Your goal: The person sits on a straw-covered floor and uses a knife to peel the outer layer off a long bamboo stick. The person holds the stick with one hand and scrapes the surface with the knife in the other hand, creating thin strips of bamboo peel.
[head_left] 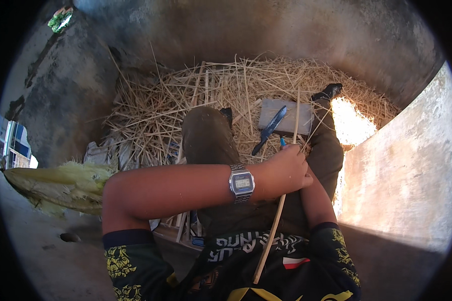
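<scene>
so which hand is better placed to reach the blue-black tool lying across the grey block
Probably the left hand: it lies on top, with the blue-black tool just beyond it and to its left. The right forearm runs in behind it, its hand mostly hidden. A pale strip passes under the left hand.

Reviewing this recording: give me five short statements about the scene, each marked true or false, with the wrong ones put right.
1. A wristwatch is on the left wrist. True.
2. The straw is bright green. False: it is pale tan.
3. The left hand covers part of the long stick. True.
4. The blue knife lies right of the stick in the picture. False: it lies to its left.
5. The grey block is between the person's legs. True.
</scene>
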A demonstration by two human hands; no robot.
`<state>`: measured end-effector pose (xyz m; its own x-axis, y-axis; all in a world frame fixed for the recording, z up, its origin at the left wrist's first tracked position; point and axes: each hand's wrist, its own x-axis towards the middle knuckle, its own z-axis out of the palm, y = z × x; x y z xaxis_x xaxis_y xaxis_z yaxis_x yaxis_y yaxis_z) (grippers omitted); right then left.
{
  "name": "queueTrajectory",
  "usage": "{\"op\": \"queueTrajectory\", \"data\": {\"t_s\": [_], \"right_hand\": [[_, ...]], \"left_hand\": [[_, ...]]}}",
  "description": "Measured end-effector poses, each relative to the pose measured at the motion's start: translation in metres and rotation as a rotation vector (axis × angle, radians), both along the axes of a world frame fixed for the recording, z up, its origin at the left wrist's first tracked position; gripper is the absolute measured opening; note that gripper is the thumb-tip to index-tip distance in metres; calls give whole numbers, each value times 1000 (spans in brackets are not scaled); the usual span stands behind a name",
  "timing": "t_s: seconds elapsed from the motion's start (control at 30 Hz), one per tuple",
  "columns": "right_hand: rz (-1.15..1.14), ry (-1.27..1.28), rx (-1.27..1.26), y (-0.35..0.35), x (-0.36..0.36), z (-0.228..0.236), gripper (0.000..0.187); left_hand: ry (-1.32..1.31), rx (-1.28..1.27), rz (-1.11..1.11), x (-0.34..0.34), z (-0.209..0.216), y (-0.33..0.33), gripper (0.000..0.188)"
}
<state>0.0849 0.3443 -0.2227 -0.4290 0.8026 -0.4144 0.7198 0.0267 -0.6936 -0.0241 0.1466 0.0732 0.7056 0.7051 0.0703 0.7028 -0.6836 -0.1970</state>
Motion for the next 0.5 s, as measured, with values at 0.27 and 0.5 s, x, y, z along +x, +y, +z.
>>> {"op": "queueTrajectory", "data": {"t_s": [0.27, 0.5], "right_hand": [[-80, -68, 126, 22, -31, -21, 42], [-79, -4, 318, 25, -23, -23, 44]], "left_hand": [[108, -397, 343, -29, -8, 8, 63], [-10, -486, 379, -43, -7, 12, 69]]}}
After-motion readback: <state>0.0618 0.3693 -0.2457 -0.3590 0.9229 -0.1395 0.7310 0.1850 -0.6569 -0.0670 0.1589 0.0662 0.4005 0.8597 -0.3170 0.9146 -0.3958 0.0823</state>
